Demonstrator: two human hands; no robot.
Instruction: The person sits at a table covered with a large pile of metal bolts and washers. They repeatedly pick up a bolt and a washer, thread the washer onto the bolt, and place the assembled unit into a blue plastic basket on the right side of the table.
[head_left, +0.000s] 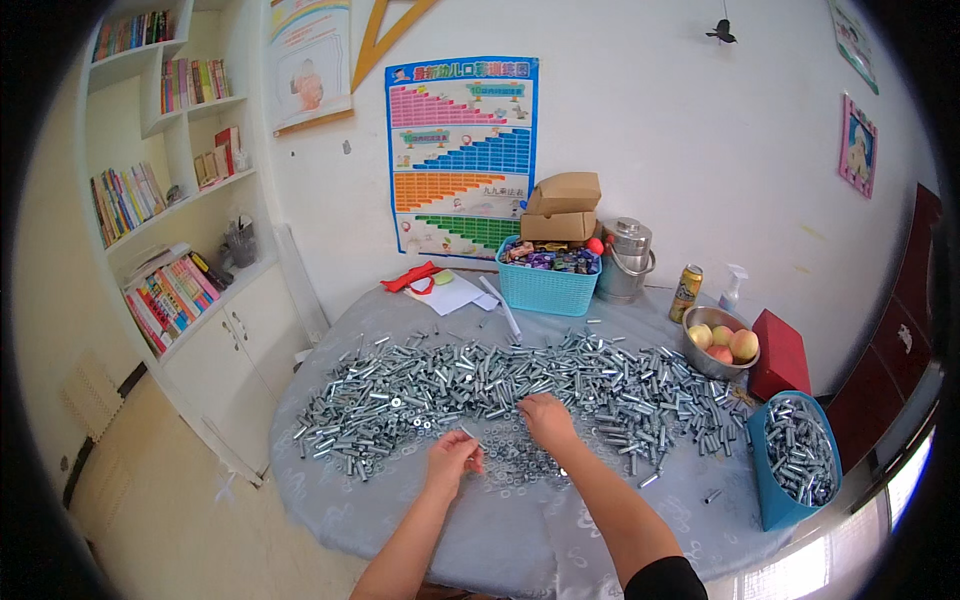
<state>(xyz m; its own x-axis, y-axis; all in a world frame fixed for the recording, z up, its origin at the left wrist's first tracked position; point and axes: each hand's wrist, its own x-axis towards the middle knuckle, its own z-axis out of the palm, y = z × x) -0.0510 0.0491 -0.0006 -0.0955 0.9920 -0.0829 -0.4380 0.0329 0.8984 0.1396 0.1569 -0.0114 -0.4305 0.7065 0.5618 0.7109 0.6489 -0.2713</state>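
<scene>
Round table [330,500] under a grey patterned cloth, taken as landmark throughout. Spread across the middle of the table, from its left edge toward its right, a broad band of short silvery threaded sleeves [480,375], lying at every angle, no common long axis. On the near side of that band, at table centre, a smaller patch of flat washers and nuts [510,462]. Left hand [453,458] over the left margin of this patch, fingers curled and pinched around a small silvery piece [468,433], its long axis slanting up and leftward from the fingertips; exact kind too small to tell. Right hand [547,418] just right of the left, farther from the table's near edge, palm down, fingers bent onto the loose pieces at the seam between washers and sleeves; whether anything pinched underneath, not discernible. Of the two, right hand nearer the sleeve band, which lies directly beyond its fingertips; left hand nearer the washers. At the table's far side, a turquoise basket [548,288] of wrapped sweets, a steel lidded pot [626,262] and a drink can [686,292]. Toward the right edge, a metal bowl [707,360] of peaches, a red box [781,355], and a blue bin [770,500] filled with more sleeves.
</scene>
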